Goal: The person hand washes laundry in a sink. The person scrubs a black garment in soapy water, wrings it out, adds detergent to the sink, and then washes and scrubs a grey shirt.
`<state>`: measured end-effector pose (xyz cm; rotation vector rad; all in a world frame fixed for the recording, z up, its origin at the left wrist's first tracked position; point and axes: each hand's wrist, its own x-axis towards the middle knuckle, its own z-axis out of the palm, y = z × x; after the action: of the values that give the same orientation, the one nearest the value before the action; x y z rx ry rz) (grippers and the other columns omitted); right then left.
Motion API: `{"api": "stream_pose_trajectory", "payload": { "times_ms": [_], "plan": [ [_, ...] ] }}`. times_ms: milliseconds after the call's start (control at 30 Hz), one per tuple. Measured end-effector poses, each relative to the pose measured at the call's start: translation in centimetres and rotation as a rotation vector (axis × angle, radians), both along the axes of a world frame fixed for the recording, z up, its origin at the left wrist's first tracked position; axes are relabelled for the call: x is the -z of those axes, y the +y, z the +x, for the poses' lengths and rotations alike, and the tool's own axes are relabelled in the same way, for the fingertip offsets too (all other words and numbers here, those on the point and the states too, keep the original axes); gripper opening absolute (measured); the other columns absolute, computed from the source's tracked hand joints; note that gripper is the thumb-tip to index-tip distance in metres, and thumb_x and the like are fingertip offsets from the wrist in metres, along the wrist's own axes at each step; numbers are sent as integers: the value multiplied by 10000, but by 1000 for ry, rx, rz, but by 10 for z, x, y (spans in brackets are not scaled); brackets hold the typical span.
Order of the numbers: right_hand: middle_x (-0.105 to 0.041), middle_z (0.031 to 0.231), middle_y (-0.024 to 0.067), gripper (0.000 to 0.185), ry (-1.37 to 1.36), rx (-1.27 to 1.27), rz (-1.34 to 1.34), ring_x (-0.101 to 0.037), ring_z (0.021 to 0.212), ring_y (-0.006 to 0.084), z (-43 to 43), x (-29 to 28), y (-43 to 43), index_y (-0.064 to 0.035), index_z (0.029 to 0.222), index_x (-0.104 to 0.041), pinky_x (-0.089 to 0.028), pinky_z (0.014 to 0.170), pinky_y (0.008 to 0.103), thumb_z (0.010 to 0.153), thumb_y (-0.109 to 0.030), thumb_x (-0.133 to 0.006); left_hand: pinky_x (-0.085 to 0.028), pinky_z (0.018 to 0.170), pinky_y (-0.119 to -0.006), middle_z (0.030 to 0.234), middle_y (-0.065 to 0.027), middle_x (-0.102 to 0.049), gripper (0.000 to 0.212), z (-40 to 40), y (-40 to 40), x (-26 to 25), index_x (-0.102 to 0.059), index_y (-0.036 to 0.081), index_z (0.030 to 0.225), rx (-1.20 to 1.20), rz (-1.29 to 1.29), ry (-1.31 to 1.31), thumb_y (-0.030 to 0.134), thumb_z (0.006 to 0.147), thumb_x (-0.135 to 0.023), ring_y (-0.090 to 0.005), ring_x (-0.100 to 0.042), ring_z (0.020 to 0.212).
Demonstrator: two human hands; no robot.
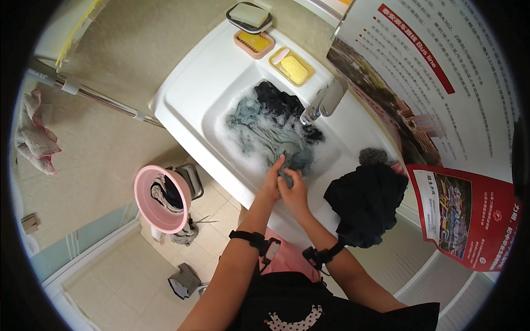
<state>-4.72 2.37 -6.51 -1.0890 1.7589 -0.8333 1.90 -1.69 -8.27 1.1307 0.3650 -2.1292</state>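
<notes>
Grey-green wet cloth [285, 140] lies in the suds of the white washbasin [182, 91]. My left hand [272, 182] and my right hand [295, 190] are close together at the basin's near side, with a bunched end of this cloth between them. The fingers partly hide what they grip. Dark wet cloth [279, 101] rests beyond, below the chrome faucet [325, 101]. A black garment [368, 202] is draped over the basin's right-hand edge. Foam surrounds the cloth in the bowl.
Yellow soap [295, 69], a pink soap dish [254, 44] and a pale soap bar [249, 15] line the far end. A steel-wool scourer [372, 156] sits right of the faucet. The pink tub [140, 198] at left holds clothes. Printed sheets [451, 219] hang at right.
</notes>
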Motion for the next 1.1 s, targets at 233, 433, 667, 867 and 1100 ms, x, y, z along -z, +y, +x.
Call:
{"api": "stream_pose_trajectory", "payload": {
  "times_ms": [233, 433, 667, 867, 1100],
  "plan": [
    [-505, 621, 169, 229, 369, -30, 64, -508, 644, 240, -13, 2, -13, -6, 703, -507, -360, 532, 320, 700, -232, -468, -397, 571, -270, 750, -72, -472, 251, -22, 10, 4, -432, 56, 865, -24, 4, -243, 270, 732, -421, -179, -467, 681],
    [-502, 668, 119, 355, -360, 205, 366, -491, 643, 199, -42, 45, -14, 39, 757, -499, -362, 567, 303, 702, -311, -479, -382, 647, -319, 895, -84, -466, 322, -15, 2, -11, -406, 57, 967, 110, 51, -325, 287, 744, -372, -200, -470, 752],
    [-414, 954, 214, 565, 319, -433, 414, -405, 881, 321, -52, 52, -26, 6, 1011, -363, -335, 737, 322, 527, -183, -582, -359, 670, -356, 920, -90, -468, 322, 3, 12, 23, -427, 53, 941, 308, -4, -616, 290, 726, -394, -233, -447, 817],
    [-477, 846, 205, 506, 278, -3, 113, -462, 782, 311, -28, 52, -19, 9, 1015, -354, -363, 689, 339, 563, -146, -521, -384, 661, -301, 823, -72, -504, 280, -6, -9, 0, -457, 38, 883, 82, -86, -285, 256, 706, -457, -193, -486, 729],
    [-511, 766, 161, 317, 117, -144, 48, -484, 751, 264, -13, -24, -19, 34, 792, -481, -362, 637, 313, 635, -239, -523, -393, 680, -311, 840, -79, -503, 284, -6, -14, 4, -450, 23, 896, -69, -60, 166, 257, 744, -401, -194, -477, 770]
  ]
}}
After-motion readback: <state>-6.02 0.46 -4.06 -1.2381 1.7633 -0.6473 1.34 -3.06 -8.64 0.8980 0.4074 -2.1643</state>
